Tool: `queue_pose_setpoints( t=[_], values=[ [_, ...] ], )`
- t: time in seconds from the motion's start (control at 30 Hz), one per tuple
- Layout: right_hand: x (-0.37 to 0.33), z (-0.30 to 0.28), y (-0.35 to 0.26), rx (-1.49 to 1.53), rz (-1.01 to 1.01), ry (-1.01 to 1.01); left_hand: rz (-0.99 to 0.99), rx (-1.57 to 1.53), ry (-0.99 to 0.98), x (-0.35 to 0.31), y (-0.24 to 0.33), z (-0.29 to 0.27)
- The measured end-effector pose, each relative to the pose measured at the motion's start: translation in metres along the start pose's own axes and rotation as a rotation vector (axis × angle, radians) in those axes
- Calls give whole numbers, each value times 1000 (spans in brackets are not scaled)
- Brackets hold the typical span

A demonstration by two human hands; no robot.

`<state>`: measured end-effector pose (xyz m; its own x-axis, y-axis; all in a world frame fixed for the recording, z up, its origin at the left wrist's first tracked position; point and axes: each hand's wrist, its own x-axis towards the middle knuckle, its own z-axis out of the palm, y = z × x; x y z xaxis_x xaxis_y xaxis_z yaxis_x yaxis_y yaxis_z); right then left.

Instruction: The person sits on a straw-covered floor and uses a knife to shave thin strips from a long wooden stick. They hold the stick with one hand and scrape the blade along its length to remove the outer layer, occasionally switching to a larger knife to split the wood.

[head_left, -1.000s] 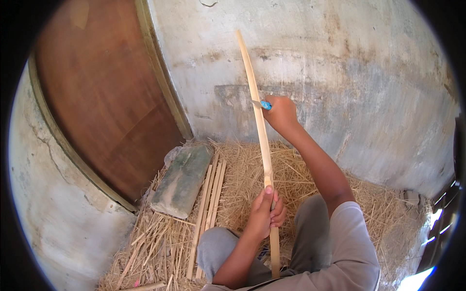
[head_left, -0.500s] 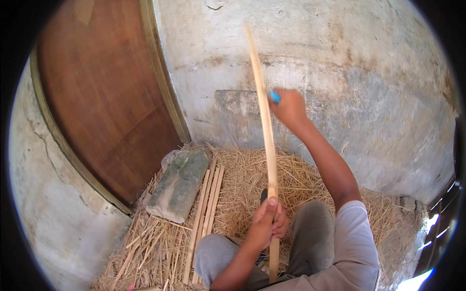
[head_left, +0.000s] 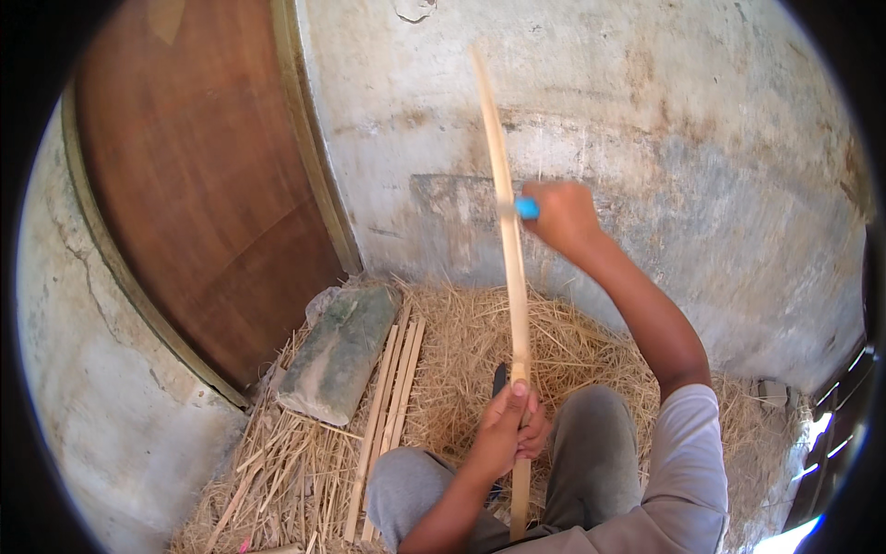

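A long pale bamboo strip (head_left: 513,277) stands nearly upright before me, its top end bending slightly to the left. My left hand (head_left: 513,425) is closed around its lower part, between my knees. Higher up, my right hand (head_left: 559,214) makes a fist around a knife with a blue handle (head_left: 527,208). The knife's blurred blade lies across the strip at about its upper middle. Just behind my left hand a dark, flat-looking thing (head_left: 499,379) pokes up; its kind cannot be made out.
Several thin bamboo strips (head_left: 392,388) lie on the straw (head_left: 461,369) to my left. Beside them rests a grey stone block (head_left: 340,355). A brown wooden door (head_left: 203,175) stands at the left, and a stained plaster wall (head_left: 664,185) rises in front.
My right hand and the knife have moved slightly down and to the right along the strip. The left hand keeps its grip in nearly the same place.
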<state>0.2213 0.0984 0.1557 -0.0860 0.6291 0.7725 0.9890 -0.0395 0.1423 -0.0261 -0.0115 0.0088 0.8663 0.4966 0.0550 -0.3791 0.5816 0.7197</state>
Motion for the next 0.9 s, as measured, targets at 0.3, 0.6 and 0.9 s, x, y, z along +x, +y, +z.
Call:
queue_pose_setpoints(
  t=[0.3,0.6,0.9],
  values=[
    [9,5,12,28,45,-39,-10,3,30,5,1,2],
    [66,-10,51,-82,353,15,-69,74,-8,5,-6,10],
    [21,9,46,-184,63,-51,-9,72,124,10,3,7]
  ],
)
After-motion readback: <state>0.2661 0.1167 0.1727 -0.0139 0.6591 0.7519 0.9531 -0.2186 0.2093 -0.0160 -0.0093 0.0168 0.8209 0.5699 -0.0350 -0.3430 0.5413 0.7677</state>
